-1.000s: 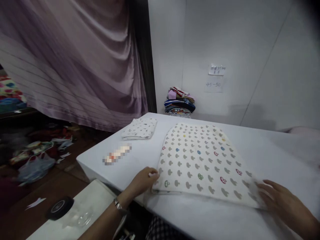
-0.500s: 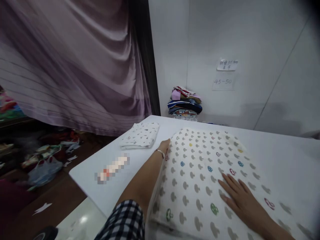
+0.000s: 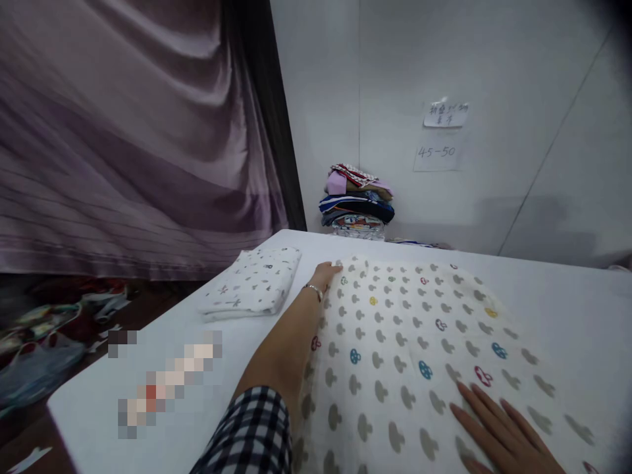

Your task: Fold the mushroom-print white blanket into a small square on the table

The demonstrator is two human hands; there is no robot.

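A white cloth with a mushroom print (image 3: 380, 336), mostly grey with a few coloured ones, lies spread over the table. My left hand (image 3: 326, 273), with a bracelet at its wrist, reaches to the cloth's far left corner; its fingers are closed at the edge there, their tips partly hidden. Flat on the cloth at the lower right rests my right hand (image 3: 503, 428), fingers stretched out and slightly apart. Left of my forearm sits a folded white cloth with small dark prints (image 3: 251, 283).
The white table (image 3: 533, 289) meets a pale wall. A stack of folded fabrics (image 3: 356, 204) stands beyond its far edge. A blurred-out item (image 3: 170, 382) lies at the table's left. A purple curtain (image 3: 148, 131) hangs at left, with bags (image 3: 44, 368) on the floor below.
The view has shifted closer to the table. My left hand is still at the far left corner of the mushroom-print cloth; my right hand appears lower in view, still flat on it.
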